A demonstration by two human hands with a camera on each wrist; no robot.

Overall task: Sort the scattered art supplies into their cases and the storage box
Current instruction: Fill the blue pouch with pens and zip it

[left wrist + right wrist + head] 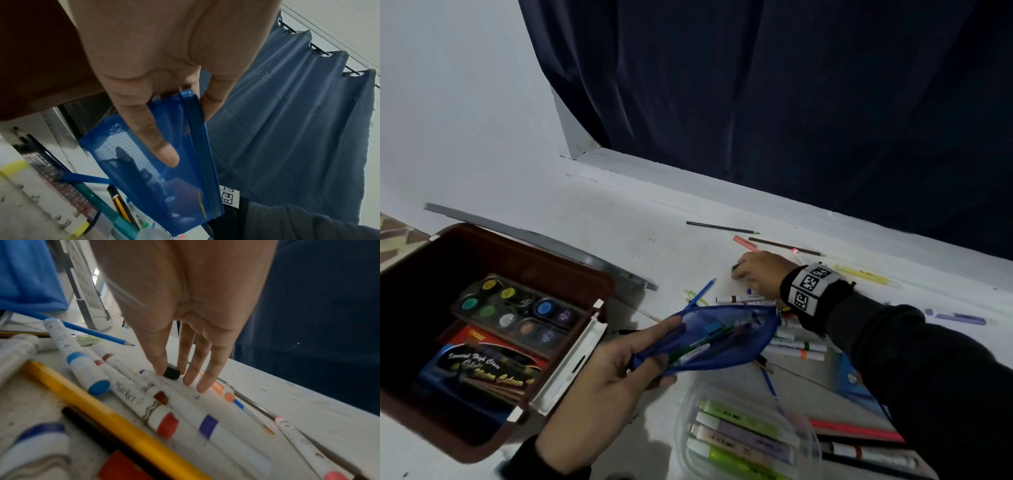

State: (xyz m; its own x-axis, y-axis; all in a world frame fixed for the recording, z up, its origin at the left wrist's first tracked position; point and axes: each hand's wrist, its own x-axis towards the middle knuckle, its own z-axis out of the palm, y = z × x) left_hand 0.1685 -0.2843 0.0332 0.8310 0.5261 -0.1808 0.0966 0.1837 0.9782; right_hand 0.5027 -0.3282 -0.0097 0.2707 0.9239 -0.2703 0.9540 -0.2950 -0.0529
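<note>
My left hand (616, 366) grips a blue mesh pouch (709, 339) by one end, thumb on top and fingers under it; pens show through the mesh (164, 170). The pouch hangs just above the white table, right of the brown storage box (592, 274). My right hand (753, 270) reaches to the far side of the scattered markers (798, 346). There its thumb and forefinger pinch a small black piece (172, 373) that lies on the table among white markers (127, 386). Its other fingers are stretched out beside it.
The storage box holds a paint palette (517, 308) and a watercolour pack (486, 366). A clear case (743, 431) with highlighters sits near me. Pencils (719, 226), a blue pencil (702, 291) and pens lie scattered. A grey lid (534, 236) lies behind the box. A dark curtain (791, 102) hangs beyond.
</note>
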